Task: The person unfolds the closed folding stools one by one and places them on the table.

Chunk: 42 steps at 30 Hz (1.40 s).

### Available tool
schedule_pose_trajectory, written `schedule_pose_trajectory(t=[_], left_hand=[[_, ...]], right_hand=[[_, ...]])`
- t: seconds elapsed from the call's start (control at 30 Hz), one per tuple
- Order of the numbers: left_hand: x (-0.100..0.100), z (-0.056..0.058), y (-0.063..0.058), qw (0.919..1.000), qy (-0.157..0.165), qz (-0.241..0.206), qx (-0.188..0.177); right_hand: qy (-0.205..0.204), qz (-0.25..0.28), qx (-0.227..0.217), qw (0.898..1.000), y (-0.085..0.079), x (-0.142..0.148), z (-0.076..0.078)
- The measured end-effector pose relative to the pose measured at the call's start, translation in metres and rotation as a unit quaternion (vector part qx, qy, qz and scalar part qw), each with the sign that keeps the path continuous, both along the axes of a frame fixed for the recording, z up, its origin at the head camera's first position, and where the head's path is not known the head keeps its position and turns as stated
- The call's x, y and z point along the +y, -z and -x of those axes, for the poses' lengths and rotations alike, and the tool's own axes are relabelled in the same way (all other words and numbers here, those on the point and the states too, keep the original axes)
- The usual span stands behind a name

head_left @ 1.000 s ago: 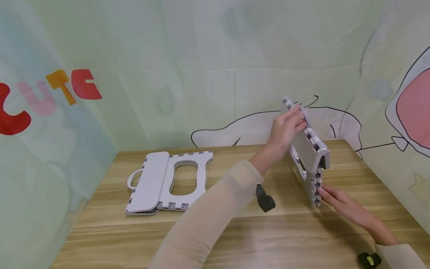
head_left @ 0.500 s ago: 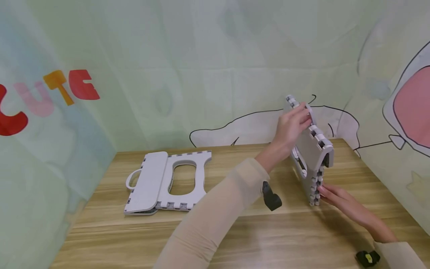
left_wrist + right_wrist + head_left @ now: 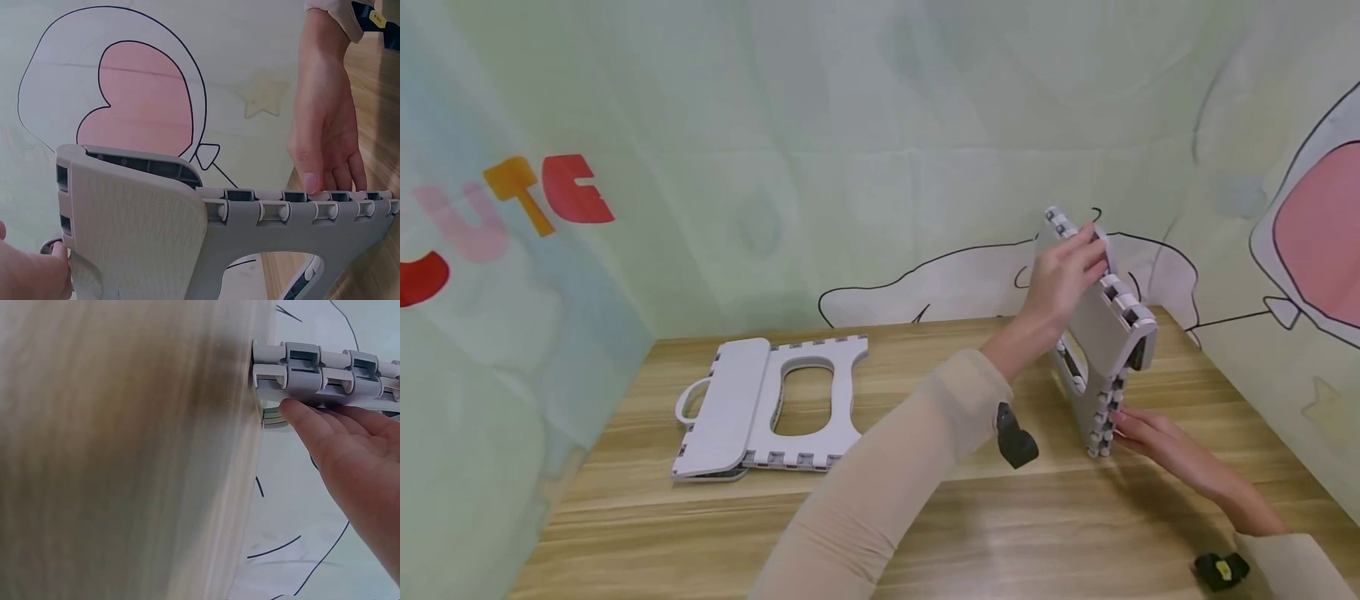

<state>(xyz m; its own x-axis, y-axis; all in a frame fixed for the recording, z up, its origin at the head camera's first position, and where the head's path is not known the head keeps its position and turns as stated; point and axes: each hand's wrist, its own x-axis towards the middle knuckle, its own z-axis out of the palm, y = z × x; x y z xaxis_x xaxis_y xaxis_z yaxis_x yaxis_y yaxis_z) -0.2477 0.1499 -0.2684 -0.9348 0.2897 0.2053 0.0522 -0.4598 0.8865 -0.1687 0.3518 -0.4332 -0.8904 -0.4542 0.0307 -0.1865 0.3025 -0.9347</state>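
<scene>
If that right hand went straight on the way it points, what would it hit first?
The right hand would likely meet the pale grey plastic folding stool standing upright; as far as I can tell, it already touches the stool's hinged edge.

"How many stools can be seen?"
"Two can be counted."
"And how many hands are shown?"
"Two are shown, and two sleeves are counted too."
"How many tables are found?"
"One is found."
"And bright letters?"
"Four are seen, and one pink balloon."
</scene>
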Motion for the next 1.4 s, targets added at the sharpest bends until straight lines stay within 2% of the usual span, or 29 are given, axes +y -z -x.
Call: schedule_pose_trajectory(t=[0.4,0.57,0.77,0.9,1.07,1.13,1.3,1.4], left_hand=[[0.0025,-0.0031,0.0009,1.0000,0.007,0.002,-0.002],[0.0040,-0.0032,0.0003,1.0000,0.003,0.005,-0.003],[0.0055,-0.0030,0.0001,0.9997,0.007,0.022,0.012],[0.0061,-0.0032,0.0009,0.9991,0.010,0.039,0.017],[0.0072,-0.0026,0.0007,0.9985,0.014,0.049,0.023],[0.0072,-0.0022,0.0007,0.9981,0.014,0.055,0.026],[0.0075,-0.0018,0.0006,0.9975,0.013,0.062,0.030],[0.0083,-0.0020,0.0001,0.9978,0.013,0.058,0.030]], right_hand=[[0.011,-0.028,-0.035,0.999,-0.0016,0.0004,0.0013],[0.014,-0.021,-0.039,0.999,-0.0016,0.0004,0.0002],[0.012,-0.026,-0.027,0.999,0.0010,0.0015,0.0022],[0.032,-0.054,-0.008,0.998,0.0017,0.0030,0.0013],[0.083,-0.096,0.066,0.990,-0.0010,0.0036,-0.0034],[0.111,-0.102,0.080,0.985,-0.0032,0.0026,-0.0048],[0.155,-0.091,0.077,0.981,-0.0077,0.0011,-0.0053],[0.168,-0.087,0.076,0.979,-0.0075,0.0020,-0.0042]])
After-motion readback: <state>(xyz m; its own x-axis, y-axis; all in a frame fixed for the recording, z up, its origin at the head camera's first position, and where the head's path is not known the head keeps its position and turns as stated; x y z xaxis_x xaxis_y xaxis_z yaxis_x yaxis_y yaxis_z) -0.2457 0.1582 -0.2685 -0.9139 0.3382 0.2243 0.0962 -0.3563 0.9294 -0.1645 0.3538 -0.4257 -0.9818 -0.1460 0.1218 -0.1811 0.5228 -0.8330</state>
